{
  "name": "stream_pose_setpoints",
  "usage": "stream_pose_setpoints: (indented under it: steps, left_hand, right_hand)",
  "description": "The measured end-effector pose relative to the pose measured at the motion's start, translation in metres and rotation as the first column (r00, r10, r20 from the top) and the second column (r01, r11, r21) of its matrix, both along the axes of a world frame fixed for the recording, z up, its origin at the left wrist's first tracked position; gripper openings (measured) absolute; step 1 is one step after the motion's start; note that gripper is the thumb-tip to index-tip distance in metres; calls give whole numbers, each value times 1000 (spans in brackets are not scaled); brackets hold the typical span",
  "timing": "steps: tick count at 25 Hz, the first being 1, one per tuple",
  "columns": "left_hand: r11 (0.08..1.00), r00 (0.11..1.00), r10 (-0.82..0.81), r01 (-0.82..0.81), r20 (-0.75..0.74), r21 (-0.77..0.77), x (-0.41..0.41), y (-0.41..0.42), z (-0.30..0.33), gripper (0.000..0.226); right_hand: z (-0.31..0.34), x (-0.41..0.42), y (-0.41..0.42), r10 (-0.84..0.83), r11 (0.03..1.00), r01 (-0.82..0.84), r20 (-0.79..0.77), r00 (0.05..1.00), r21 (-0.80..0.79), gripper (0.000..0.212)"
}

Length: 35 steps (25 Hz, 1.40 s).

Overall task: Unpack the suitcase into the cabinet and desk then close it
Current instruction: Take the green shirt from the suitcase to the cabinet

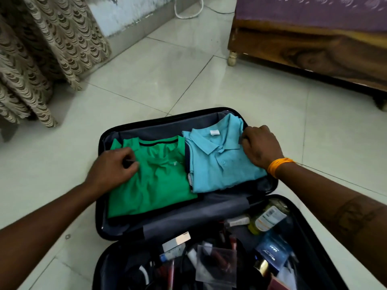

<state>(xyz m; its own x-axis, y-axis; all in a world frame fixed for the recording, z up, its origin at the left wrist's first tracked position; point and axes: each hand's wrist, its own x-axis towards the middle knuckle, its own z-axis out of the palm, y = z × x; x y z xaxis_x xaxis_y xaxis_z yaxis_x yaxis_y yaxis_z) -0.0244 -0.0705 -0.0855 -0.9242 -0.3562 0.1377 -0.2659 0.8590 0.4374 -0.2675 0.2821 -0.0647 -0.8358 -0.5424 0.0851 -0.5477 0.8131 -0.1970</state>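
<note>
Two hands were down in the open suitcase (pixel 100 147), which lay flat on the floor tiles (pixel 167 80) w/ both halves showing.

The left hand (pixel 114 167) sat on the left edge of the green shirt (pixel 155 181). Its fingers were curled in, & something thin & dark poked out betw. them, but I can't tell what it was, or if the hand had hold of the cloth. The right hand (pixel 261 146) was at the right edge of the blue shirt (pixel 217 164), fingers bent round the cloth there, so prob. grabbing it. An orange band (pixel 278 166) was on that wrist. I think each hand was at an outer side so both folded piles could be scooped up together & stay neat.

The far half held the clothes: green shirt on the left, blue shirt on the right, touching side by side. A striped bit (pixel 190 181) peeked out under the blue one, so there may be more below.

The near half held small stuff, all mixed up: a bottle w/ yellow liquid (pixel 266 218), a dark blue box (pixel 272 252), a clear plastic bag (pixel 215 262), a small tube (pixel 238 221) & other bits too blurry to name.

A wooden bed (pixel 314 49) stood at the far right & a curtain (pixel 41 59) hung at the left. No cabinet or desk showed. Nothing looked unpacked yet, so the job seemed to be at its start.
</note>
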Motion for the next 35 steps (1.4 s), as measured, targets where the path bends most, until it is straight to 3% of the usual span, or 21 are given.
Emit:
stream_pose_setpoints:
  steps: [2, 4, 10, 13, 16, 19, 22, 28, 33, 35]
  left_hand:
    - [984, 991, 50, -27, 126, -177, 7, -12, 6, 14]
    - [952, 954, 128, -42, 271, -304, 9, -21, 17, 14]
    - [963, 949, 56, 32, 310, -269, 14, -18, 30, 24]
    - [957, 966, -99, 159, 239, -244, 19, -7, 33, 26]
    - [958, 956, -244, 264, 164, -115, 38, 36, 20, 28]
    - [995, 983, -70, 55, 170, 87, 49, 66, 0, 35]
    - [967, 959, 160, -199, 235, 156, 48, 59, -12, 54]
    - [844, 877, 362, -452, 314, 289, 38, 67, -19, 86]
    - [681, 793, 541, -609, 281, 407, 11, 64, -11, 70]
    - [602, 751, 594, -653, 289, 459, 7, 55, -7, 66]
  right_hand:
    - [-3, 1, 9, -84, 989, 95, -99, 992, 111, 31]
    - [-4, 8, 4, -88, 989, 100, -113, 990, 104, 34]
    - [-4, 46, -49, 91, 990, -96, -59, 994, -106, 32]
    - [-7, 79, -83, 160, 970, -126, 158, 974, -207, 26]
    - [-14, 126, -111, 123, 959, 23, 490, 863, -281, 16]
    - [-37, 159, -127, 15, 947, 193, 633, 774, -258, 16]
    - [-52, 175, -131, -91, 899, 339, 640, 763, -276, 35]
    - [-60, 165, -136, -195, 918, 364, 620, 760, -158, 68]
    - [-60, 149, -146, -226, 920, 375, 632, 742, -112, 56]
    - [-61, 142, -150, -229, 908, 403, 670, 706, -114, 62]
